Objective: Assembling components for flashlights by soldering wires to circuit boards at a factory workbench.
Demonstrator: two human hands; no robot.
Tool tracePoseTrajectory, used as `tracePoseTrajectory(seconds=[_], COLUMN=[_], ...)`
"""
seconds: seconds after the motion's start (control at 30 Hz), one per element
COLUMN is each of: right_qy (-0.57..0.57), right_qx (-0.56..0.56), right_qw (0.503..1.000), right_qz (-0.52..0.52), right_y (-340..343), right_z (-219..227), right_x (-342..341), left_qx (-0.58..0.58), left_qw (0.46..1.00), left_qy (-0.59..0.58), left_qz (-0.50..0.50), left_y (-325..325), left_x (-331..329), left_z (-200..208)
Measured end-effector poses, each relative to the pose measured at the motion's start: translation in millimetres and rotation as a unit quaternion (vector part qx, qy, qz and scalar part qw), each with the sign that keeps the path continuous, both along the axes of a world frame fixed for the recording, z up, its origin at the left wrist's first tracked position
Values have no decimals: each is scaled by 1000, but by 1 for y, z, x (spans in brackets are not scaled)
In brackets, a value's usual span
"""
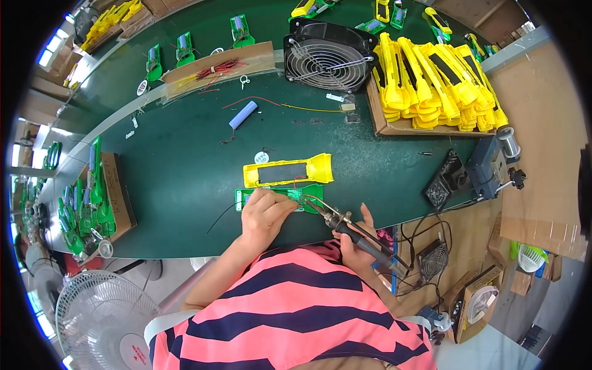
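Down on the green table point(185, 179), the left hand point(264, 213) presses its closed fingers on a green board point(308, 196) lying just below a yellow housing point(288, 171). Meanwhile the right hand point(359, 237) grips a soldering iron point(336, 220), its tip at the board.

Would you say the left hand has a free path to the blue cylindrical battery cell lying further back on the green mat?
Probably yes: the left hand rests on the green circuit board, and only the yellow flashlight housing lies low between it and the blue battery cell.

My view is bright and evenly lit; windows point(46, 55) glare at the left, shadows stay soft, and edges bend into black corners.
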State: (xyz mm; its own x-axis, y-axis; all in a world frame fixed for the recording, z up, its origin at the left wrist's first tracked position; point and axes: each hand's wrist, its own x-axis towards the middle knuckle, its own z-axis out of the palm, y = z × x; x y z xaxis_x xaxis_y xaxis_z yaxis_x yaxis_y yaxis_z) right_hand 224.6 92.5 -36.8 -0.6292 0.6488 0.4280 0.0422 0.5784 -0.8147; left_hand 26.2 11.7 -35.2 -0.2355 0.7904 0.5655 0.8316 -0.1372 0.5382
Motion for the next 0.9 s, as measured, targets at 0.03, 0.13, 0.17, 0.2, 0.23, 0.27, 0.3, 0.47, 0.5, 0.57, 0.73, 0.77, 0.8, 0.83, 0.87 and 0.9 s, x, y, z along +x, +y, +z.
tracePoseTrajectory(seconds=[0.03,0.13,0.17,0.2,0.23,0.27,0.3,0.47,0.5,0.57,0.73,0.77,0.8,0.83,0.87,0.9], right_qy=[8,51,86,87,91,95,95,78,78,88,89,97,97,89,82,82], right_qx=[-9,-39,-58,-58,-66,-75,-75,-93,-93,-94,-107,-111,-111,-129,-148,-147], right_qw=[1000,998,994,994,993,992,992,992,992,991,990,988,988,986,984,984], right_qz=[-4,-27,-44,-43,-45,-46,-46,-41,-41,-38,-37,-40,-40,-47,-53,-52], right_y=[0,-6,-7,-8,-9,-9,-10,-10,-10,-11,-10,-11,-12,-13,-13,-12], right_z=[0,-7,-9,-11,-12,-13,-14,-15,-15,-17,-18,-17,-16,-14,-13,-11], right_x=[0,-4,-5,-6,-7,-7,-8,-10,-10,-10,-10,-10,-11,-11,-11,-10], left_qx=[0,-110,-110,-114,-118,-118,-116,-126,-128,-131,-138,-137,-139,-141,-142,-141], left_qw=[1000,987,987,985,984,984,983,982,983,983,981,981,981,980,981,981], left_qy=[0,-113,-113,-119,-125,-125,-128,-124,-122,-120,-121,-121,-123,-126,-121,-120], left_qz=[0,39,40,48,56,57,55,62,57,54,60,60,59,59,58,59], left_y=[-1,-4,-4,-3,-3,-3,-3,-1,0,1,2,2,2,2,2,3], left_x=[1,2,2,2,2,1,1,1,0,1,2,1,1,1,1,1], left_z=[6,14,15,16,17,16,15,14,14,15,16,16,15,15,15,15])
